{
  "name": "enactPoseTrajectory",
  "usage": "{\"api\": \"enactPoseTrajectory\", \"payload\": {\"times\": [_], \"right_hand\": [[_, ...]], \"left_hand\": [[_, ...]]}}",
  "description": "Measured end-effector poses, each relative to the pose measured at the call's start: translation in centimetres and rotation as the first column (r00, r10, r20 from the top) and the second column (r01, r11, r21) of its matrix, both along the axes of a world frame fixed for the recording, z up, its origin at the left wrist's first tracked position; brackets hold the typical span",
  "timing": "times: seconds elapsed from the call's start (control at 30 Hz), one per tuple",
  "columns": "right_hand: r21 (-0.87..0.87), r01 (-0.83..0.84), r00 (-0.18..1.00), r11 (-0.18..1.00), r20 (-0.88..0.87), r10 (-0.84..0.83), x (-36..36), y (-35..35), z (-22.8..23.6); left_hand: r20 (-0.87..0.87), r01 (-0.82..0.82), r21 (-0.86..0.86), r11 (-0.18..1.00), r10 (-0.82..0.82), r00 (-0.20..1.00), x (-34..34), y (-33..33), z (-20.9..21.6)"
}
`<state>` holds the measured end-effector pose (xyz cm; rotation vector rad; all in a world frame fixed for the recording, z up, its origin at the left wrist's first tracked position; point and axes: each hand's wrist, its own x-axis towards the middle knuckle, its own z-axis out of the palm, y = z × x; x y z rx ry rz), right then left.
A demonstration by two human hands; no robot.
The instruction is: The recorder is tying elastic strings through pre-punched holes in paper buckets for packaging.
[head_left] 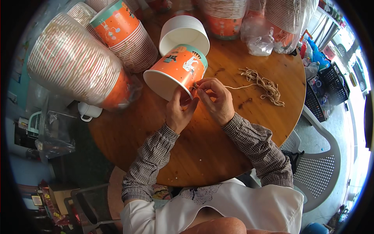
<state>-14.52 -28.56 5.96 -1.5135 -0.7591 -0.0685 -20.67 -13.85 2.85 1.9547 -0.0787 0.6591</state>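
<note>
- Left hand [179, 113]: fingers narrowed at the rim of the orange tub [175, 66]; whether they pinch rim or cord cannot be told.
- Right hand [218, 101]: fingertips closed on the cord [237, 88] beside that rim; a slack pinch might let it slip.
- Orange tub: tilted over the table [210, 156], mouth toward the person; hard pulling could crease its rim.
- Cord bundle [269, 92]: loosely heaped, rightward; tugging could tangle it.
- White tubs [185, 29]: nested just behind; a shove might roll them.

Orange-and-teal, cartoon-printed paper tub [175, 71]; beige string [270, 91]; brown table [210, 152]; finely checked sleeves [149, 160]
</note>
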Motion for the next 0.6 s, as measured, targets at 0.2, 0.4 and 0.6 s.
{"api": "enactPoseTrajectory", "payload": {"times": [0.2,0.4,0.6], "right_hand": [[-0.027,-0.016,0.996,1.0,0.084,0.018,0.19,-0.05,-0.25],[-0.044,-0.037,0.993,0.998,0.115,0.042,0.05,-0.06,0.03],[-0.048,-0.039,0.993,0.998,0.111,0.044,0.29,-0.11,-0.01]], "left_hand": [[-0.029,0.003,-0.015,1.0,-0.003,1.0,-0.15,-0.02,0.13],[-0.052,0.019,-0.061,0.998,-0.023,0.998,-0.3,-0.09,0.3],[-0.033,-0.006,-0.003,1.0,0.006,0.999,-0.22,-0.08,0.27]]}}
